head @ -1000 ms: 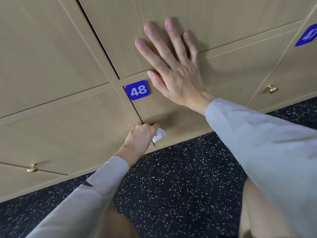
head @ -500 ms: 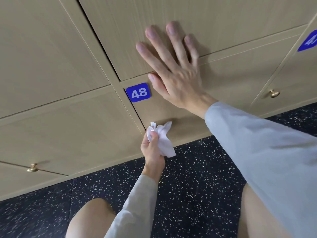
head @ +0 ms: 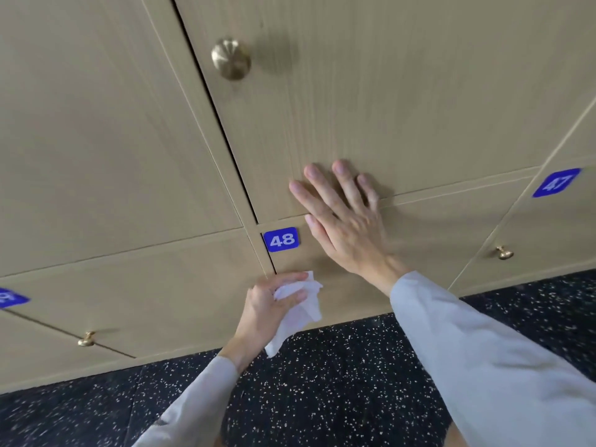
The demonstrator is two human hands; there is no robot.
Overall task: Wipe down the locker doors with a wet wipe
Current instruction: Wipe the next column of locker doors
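Observation:
Beige wooden locker doors fill the view. The bottom door with the blue number plate 48 point(head: 281, 239) is locker door 48 point(head: 429, 233). My left hand point(head: 269, 304) grips a crumpled white wet wipe point(head: 298, 312) just in front of that door's lower left corner, below the plate. My right hand point(head: 346, 221) lies flat with straight, spread fingers across the seam between door 48 and the door above it point(head: 387, 101).
A brass knob point(head: 231, 59) sticks out of the upper door. Smaller brass knobs point(head: 503, 253) point(head: 86, 339) sit on the neighbouring bottom doors. A blue plate 47 point(head: 556, 182) is at right. Dark speckled floor point(head: 322, 391) runs below the lockers.
My left hand pulled the wipe off the bottom edge of door 48, turned it upward, then brought it back near the door's left edge. The view tilted up, showing the upper knob.

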